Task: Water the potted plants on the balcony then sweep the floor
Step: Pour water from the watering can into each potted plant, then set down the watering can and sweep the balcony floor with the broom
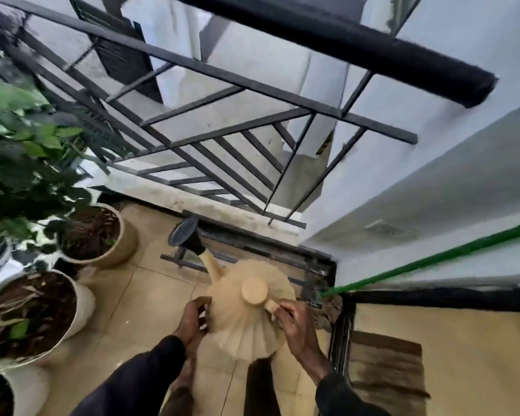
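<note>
- potted plants (96,235): three pots, left edge, on tiled floor (150,295).
- left hand (194,321): fingers curled round left side of watering can (246,325).
- watering can: beige, between both hands, spout toward pots.
- right hand (294,322): fingers gripping its handle.
- green pole (433,259): right, against wall (433,190).

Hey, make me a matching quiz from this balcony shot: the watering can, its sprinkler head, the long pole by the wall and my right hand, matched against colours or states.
Things:
1. watering can
2. sprinkler head
3. pole
4. right hand

Descriptions:
A. green
B. gripping the handle
C. black
D. beige

Pairs: 1-D, 2-C, 3-A, 4-B
</note>
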